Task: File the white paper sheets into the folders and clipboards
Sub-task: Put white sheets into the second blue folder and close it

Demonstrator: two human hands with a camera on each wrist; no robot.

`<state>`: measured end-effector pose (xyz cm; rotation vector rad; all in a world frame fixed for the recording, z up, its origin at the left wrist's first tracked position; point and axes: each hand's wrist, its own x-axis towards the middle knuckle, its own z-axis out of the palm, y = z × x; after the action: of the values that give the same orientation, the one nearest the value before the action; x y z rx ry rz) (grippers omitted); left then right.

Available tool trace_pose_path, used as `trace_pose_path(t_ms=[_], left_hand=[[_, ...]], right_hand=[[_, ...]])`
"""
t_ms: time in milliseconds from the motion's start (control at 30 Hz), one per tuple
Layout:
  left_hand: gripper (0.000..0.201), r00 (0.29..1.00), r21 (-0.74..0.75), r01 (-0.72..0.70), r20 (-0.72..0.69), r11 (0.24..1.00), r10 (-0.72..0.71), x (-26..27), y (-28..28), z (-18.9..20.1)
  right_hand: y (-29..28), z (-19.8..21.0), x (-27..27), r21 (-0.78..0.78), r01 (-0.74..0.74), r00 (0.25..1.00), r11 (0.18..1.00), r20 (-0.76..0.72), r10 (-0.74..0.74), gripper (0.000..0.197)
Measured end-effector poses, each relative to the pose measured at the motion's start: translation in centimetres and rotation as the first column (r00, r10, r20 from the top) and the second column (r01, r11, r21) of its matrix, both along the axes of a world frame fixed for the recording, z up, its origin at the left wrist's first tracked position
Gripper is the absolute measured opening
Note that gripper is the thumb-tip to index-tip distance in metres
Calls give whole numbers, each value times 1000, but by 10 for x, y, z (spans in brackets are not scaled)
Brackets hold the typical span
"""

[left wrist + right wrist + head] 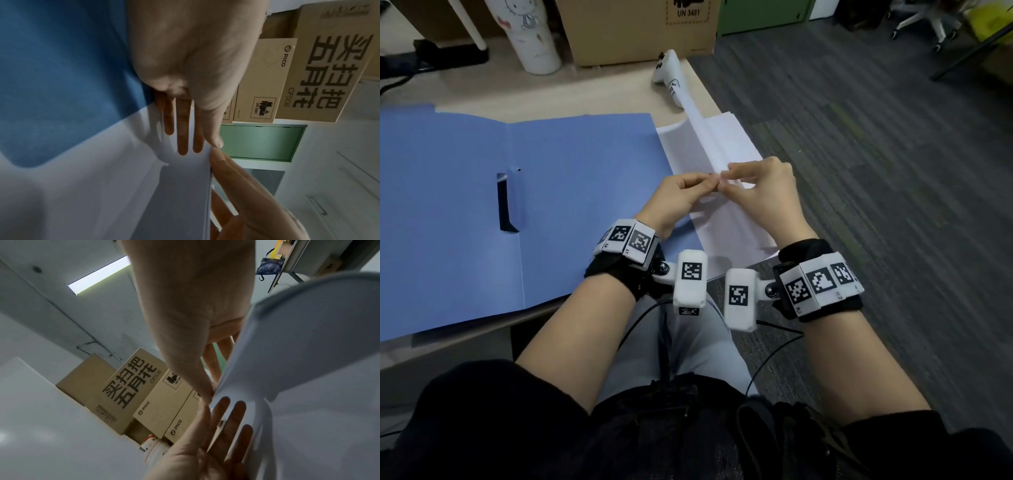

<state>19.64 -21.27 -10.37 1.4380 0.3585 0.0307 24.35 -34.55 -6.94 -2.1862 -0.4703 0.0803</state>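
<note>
the person sits close to the worktop (558, 92), forearms out over their lap, tracking bands strapped on both wrists. just past the bands, the left hand (681, 195) and the right hand (763, 192) meet thumb to thumb over the near end of the white paper sheets (719, 144). both pinch the same raised edge: thumb on top, fingers (183, 129) spread flat underneath, so each hand is grasping paper and not resting loose. the lifted sheet bows upward into a ridge that runs away from the hands, while the rest of the stack lies flat at the right edge of the worktop, partly hanging over the floor side.

to the left, touching the stack's edge, the blue folder (482, 205) lies open and flat, its inner clip strip (508, 202) showing near the spine. nothing white sits inside it yet.

it looks like the step in hand is peeling one sheet free of the pile. next would be lifting it clear without dragging a second sheet, then carrying it left onto the folder's open face, squared to the spine.

farther back stand a white tumbler (530, 37), a white controller (669, 75) and a cardboard box (633, 27).
</note>
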Motion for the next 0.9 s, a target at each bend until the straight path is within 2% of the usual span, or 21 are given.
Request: trace_pose_path(t_ms=[233,467,767,900], left_hand=[[9,1000,-28,-18,25,999,18,-3,3,-2],[10,999,-37,-33,34,999,34,-3,3,-2],[9,997,-15,-69,-29,998,68,1,3,-3],[13,995,-19,-91,-42,996,90,3,2,-4]], right_hand=[[3,0,-4,4,-1,1000,1000,-24,1,29],[1,3,-3,9,3,998,1000,-65,-2,33],[-2,4,-3,64,-9,996,998,-93,15,31],[-7,3,-1,100,7,996,995,-87,2,43]])
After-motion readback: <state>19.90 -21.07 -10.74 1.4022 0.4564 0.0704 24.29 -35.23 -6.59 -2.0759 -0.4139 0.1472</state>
